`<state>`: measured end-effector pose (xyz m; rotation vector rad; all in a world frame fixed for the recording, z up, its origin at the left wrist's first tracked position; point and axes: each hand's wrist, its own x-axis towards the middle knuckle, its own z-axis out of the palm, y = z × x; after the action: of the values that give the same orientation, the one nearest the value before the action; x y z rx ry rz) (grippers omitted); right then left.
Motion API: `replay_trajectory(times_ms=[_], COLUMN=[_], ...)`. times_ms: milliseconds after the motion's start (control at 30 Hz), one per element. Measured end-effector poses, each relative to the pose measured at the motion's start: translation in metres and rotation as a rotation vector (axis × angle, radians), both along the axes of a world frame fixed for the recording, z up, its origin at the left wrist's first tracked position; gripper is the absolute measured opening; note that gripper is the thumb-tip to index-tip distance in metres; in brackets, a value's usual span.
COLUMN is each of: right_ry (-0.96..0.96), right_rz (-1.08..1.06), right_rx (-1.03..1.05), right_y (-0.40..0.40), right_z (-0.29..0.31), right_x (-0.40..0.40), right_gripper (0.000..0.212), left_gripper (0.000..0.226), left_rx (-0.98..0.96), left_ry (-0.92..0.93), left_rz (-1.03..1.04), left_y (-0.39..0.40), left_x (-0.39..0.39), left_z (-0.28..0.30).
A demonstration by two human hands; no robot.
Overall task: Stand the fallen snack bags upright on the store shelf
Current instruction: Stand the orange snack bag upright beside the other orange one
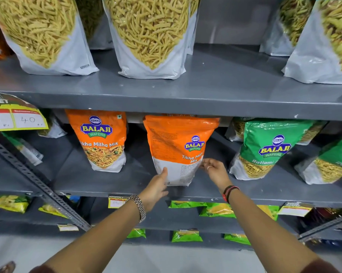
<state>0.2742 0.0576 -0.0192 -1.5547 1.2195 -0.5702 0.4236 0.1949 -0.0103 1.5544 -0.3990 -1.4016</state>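
An orange Tikha Mitha Mix bag (178, 146) stands near the front edge of the middle grey shelf (111, 180), its back panel turned partly toward me. My left hand (156, 186) holds its lower left corner with the thumb on the white base. On the other side, my right hand (214, 170) pinches the lower right edge. A second orange bag (101, 138) stands upright to the left, deeper on the shelf. Two green Ratlami bags (264, 148) (331, 164) lean at the right.
The upper shelf (215, 83) carries big clear sev bags (146, 34). A price tag (14, 113) hangs at the left. A slotted metal brace (38, 184) runs diagonally across the left side. Small green packets (215, 209) lie on the lower shelves.
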Motion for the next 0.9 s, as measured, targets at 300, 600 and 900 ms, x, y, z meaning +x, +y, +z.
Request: replay_trajectory(times_ms=[300,600,900], right_ry=[0.162,0.113,-0.251], right_rz=[0.123,0.229,-0.133], right_rx=[-0.259,-0.212,0.207], right_y=[0.047,0.049,-0.013], right_z=[0.001,0.006,0.030], right_x=[-0.021,-0.030,-0.005], right_gripper=[0.024,0.036,0.053], left_gripper=[0.055,0.049,0.041], left_rx=[0.037,-0.020,-0.095], left_ry=[-0.043,-0.258,-0.173], left_rz=[0.098,0.176,0.272], left_y=[-0.058,-0.059,0.008], left_x=[0.007,-0.008,-0.086], left_z=[0.006,0.000,-0.029])
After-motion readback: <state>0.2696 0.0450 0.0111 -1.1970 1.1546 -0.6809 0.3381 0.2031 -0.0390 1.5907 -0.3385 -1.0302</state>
